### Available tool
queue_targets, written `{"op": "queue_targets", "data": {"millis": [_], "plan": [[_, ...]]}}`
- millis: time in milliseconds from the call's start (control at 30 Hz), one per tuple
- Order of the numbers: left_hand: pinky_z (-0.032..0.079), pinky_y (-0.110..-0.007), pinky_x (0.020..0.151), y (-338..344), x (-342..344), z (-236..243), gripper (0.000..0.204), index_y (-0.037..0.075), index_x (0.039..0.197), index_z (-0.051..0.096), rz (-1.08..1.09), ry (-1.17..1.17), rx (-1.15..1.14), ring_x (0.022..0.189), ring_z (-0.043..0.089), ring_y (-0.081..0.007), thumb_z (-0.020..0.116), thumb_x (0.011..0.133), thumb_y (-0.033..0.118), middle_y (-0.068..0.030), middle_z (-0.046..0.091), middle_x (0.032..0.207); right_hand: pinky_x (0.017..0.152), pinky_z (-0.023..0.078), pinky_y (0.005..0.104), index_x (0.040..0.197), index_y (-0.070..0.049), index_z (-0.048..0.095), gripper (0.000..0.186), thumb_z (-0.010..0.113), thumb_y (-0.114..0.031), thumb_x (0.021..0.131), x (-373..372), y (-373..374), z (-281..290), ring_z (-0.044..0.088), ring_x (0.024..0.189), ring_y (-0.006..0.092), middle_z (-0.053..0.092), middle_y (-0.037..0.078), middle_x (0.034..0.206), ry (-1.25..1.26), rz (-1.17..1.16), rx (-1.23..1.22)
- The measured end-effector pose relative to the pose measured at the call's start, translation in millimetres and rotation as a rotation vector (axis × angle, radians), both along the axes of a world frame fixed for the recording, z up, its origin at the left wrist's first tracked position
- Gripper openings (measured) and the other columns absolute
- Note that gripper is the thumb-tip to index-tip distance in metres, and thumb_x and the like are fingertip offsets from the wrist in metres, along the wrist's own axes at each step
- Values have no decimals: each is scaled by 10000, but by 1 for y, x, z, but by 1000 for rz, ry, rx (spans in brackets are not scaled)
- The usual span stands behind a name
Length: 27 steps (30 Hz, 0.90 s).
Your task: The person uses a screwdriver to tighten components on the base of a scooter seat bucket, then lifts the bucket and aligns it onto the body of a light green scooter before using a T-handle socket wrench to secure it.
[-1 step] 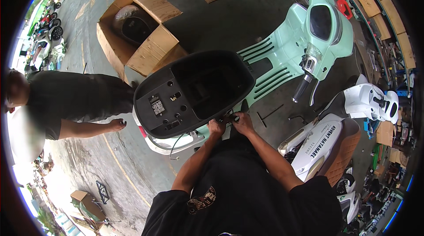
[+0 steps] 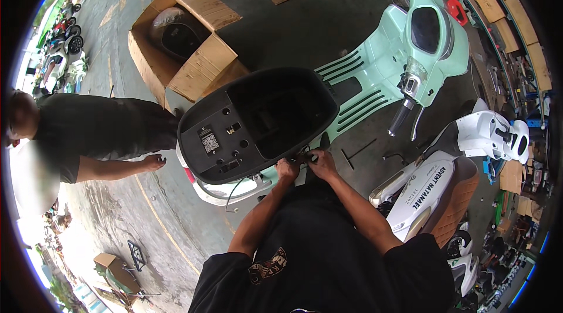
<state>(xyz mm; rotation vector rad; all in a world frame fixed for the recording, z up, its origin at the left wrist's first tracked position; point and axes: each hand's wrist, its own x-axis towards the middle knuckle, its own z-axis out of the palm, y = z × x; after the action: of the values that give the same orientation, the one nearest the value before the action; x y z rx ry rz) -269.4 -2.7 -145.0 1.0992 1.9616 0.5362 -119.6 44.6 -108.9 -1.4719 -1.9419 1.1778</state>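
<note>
1. Head view is showing you standing over a mint-green scooter [image 2: 404, 49], with both forearms reaching forward from the lower edge.
2. Your left hand [image 2: 287, 169] is curling its fingers closed at the near edge of the black under-seat tub [image 2: 258, 122]; what it is gripping is too small to tell.
3. Your right hand [image 2: 322, 163] is sitting just beside the left, fingers bent and pinching at the same small dark part [image 2: 305, 158] between the two hands; whether it is fully clamped on it cannot be told.
4. That black tub is lying across the rear of the scooter body, its hollow facing up, with the ribbed footboard [image 2: 352, 87] beyond it.
5. Another person in dark clothing is bending at your left, one hand [image 2: 153, 162] hovering near the tub's far end.
6. An open cardboard box [image 2: 199, 67] is standing on the floor behind the tub, and a white scooter [image 2: 434, 190] is standing at your right.
</note>
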Motion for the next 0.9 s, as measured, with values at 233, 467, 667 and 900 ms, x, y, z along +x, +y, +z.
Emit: {"op": "queue_targets", "data": {"millis": [233,467,667,900], "plan": [[409,-448,915,0,-3,-3,439,150,1065,678,28,-11,-44,1079,556,-345,647,785,487,-141,638,1106,735,505,380,909,-68,689,221,656,-128,699,-3,-7,7,642,826,327,664,150,848,-99,-7,-42],[384,-454,937,-1,-4,-9,471,145,1086,667,-7,-26,-32,1099,541,-340,641,785,506,-132,630,1117,749,506,387,925,-69,688,240,653,-148,701,-2,-12,2,639,849,325,663,151,867,-124,-53,-22],[375,-448,950,0,-4,-8,488,158,1110,655,-19,-55,-101,1110,532,-333,637,782,518,-127,628,1126,760,505,395,940,-66,684,257,652,-156,702,-2,-12,11,632,874,336,660,161,906,-130,-37,-30],[384,-449,943,-1,-5,-7,471,159,1106,656,0,-42,-73,1107,535,-337,633,788,505,-120,630,1128,762,506,392,952,-71,681,264,648,-155,704,-6,-12,17,633,870,339,663,158,912,-147,-61,-22]]}}
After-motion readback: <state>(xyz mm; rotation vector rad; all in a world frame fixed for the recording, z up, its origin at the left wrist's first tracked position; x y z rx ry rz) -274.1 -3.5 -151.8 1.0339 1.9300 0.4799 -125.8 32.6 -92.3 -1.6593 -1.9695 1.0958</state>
